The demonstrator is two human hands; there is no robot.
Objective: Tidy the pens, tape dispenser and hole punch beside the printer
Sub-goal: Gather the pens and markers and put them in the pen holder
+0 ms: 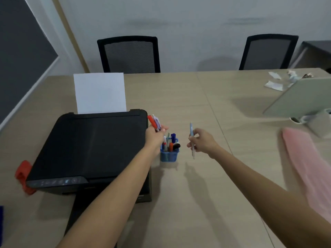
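Desk scene seen from above, looking down at two bare arms reaching forward over a pale wooden table. Farthest left, a red object, too blurred to identify, sits touching the left side of a black printer. White paper stands upright in the printer's rear tray. Beyond the printer, a black mesh chair is pushed up to the far edge of the table. At the printer's right rear corner, the left hand is closed around a small bundle of pens, red, white and lilac, whose ends fan upward and toward the printer. Just right of the printer and directly below that hand stands a blue pen holder, a small mesh cup on the table, already filled with several upright pens and markers. Further right of the printer, beyond the cup, the right hand hovers above the table with its fingers pinched on a single light blue pen, held nearly vertical. Well right of the printer, a second black mesh chair stands at the far edge, crumpled scraps of paper lie on the table, a tilted pale green screen stands on a stand, and a pink cloth is spread toward the near right corner.
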